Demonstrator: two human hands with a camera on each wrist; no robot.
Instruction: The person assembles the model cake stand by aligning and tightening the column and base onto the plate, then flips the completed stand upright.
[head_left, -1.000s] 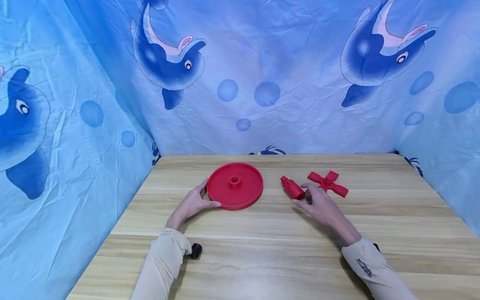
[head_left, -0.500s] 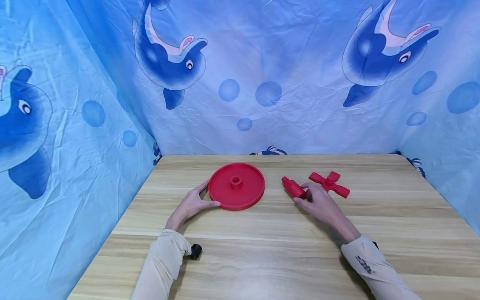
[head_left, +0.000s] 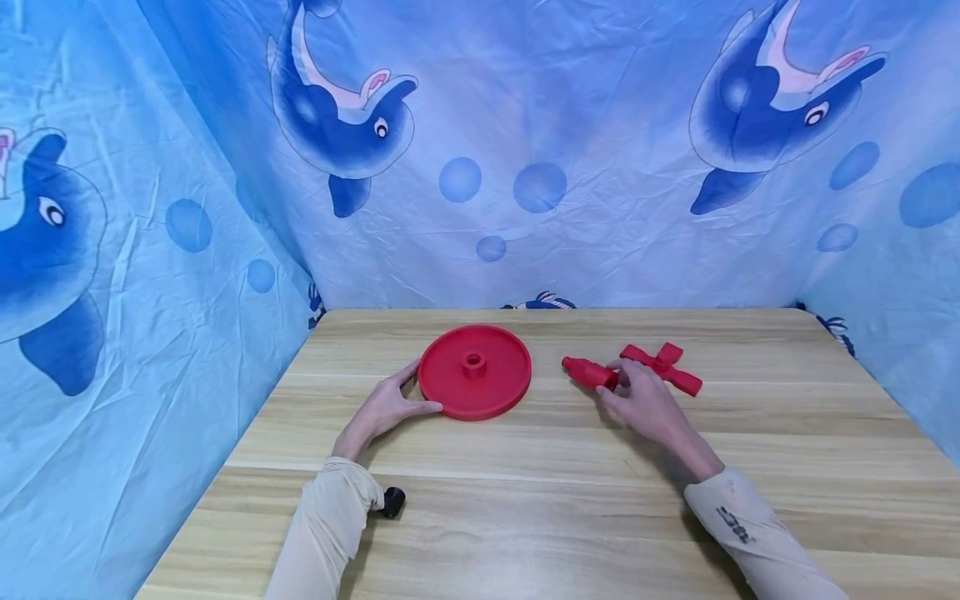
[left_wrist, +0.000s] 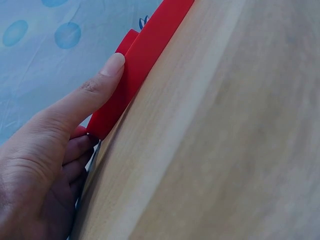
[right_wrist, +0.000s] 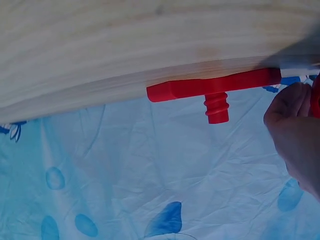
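My left hand holds the near left edge of a round red disc with a raised rim and a hollow central hub. In the left wrist view the thumb presses the rim of the disc, and the other fingers are partly hidden behind it. My right hand grips the wide end of a red bottle-shaped piece with a narrow neck pointing left. Just beyond that hand lies a red four-armed cross piece, partly covered by the fingers. The right wrist view shows its ridged stub.
The wooden table carries all the red pieces. A blue dolphin-print curtain encloses its back and sides. A small black object sits by the left sleeve.
My right hand has turned the bottle-shaped piece, so it lies flatter across and its wide end shows more. My left hand and the disc keep their place on the table.
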